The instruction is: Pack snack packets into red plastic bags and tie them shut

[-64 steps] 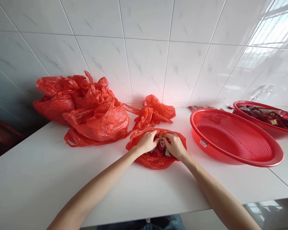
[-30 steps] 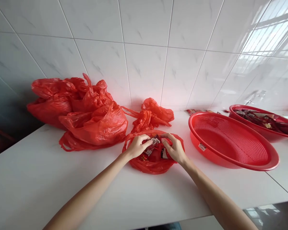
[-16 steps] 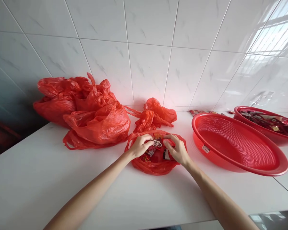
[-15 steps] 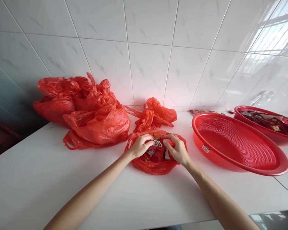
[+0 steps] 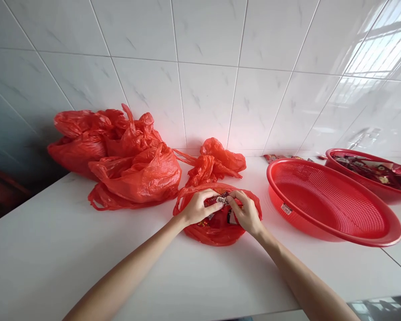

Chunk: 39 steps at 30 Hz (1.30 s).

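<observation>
Inside an opened red plastic bag [image 5: 214, 237], several small wrapped snacks lie together. Just above them, both hands pinch one dark red snack packet [image 5: 222, 200] with a white label bearing black characters. My left hand [image 5: 198, 207] grips its left side between thumb and fingers. My right hand [image 5: 247, 213] is closed on its right end, the fingertips of the two hands nearly meeting. Under my right hand sits a black-and-white wrapped snack [image 5: 232, 217], partly covered. The fingers hide part of the held packet's edges.
Full red plastic bags [image 5: 133, 174] stand at the left by the tiled wall. A crumpled red bag [image 5: 217, 158] lies behind the opened one. To the right are a red perforated basket [image 5: 307, 196] and another red basket [image 5: 350, 176] holding dark packets. Loose packets [image 5: 272, 157] lie along the wall.
The held packet has shifted slightly right and turned to show more of its dark red face. My right fingers have closed onto its right end; my left hand has moved a little right.
</observation>
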Each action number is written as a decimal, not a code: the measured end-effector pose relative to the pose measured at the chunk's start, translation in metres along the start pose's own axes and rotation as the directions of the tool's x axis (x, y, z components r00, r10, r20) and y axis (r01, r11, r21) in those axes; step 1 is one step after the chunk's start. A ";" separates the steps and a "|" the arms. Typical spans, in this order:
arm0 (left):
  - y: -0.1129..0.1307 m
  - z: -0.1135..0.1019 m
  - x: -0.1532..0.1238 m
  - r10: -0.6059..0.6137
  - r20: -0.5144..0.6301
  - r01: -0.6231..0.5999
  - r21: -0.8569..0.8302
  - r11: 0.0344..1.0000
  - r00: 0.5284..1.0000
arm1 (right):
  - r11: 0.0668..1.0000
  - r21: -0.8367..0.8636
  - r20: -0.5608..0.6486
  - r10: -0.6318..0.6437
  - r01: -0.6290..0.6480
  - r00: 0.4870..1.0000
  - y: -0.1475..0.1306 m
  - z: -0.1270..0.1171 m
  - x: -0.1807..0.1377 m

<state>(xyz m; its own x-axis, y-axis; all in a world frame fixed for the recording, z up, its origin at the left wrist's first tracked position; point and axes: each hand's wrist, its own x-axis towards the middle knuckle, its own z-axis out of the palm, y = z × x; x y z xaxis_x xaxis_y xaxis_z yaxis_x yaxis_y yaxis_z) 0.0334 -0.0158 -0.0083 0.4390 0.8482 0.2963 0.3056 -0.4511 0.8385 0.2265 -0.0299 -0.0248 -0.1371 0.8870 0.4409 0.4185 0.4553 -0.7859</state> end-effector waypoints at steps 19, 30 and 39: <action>0.005 -0.001 0.000 -0.027 0.065 0.030 -0.048 0.998 0.998 | 0.986 0.138 0.064 0.083 -0.091 0.994 -0.004 -0.001 -0.002; 0.006 0.000 -0.001 0.103 0.088 -0.107 0.048 0.993 0.991 | 0.932 0.295 0.091 0.192 -0.211 0.977 -0.012 -0.001 -0.003; 0.010 -0.004 0.003 0.022 0.079 -0.024 0.017 1.000 0.997 | 0.939 0.315 -0.043 0.159 -0.137 0.986 -0.008 0.000 0.002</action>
<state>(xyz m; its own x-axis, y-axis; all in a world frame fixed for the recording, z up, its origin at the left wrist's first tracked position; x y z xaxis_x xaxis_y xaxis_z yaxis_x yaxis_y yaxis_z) 0.0340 -0.0166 0.0024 0.5112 0.8132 0.2781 0.3095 -0.4760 0.8232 0.2229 -0.0320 -0.0176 -0.0299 0.9439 0.3288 0.1294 0.3298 -0.9351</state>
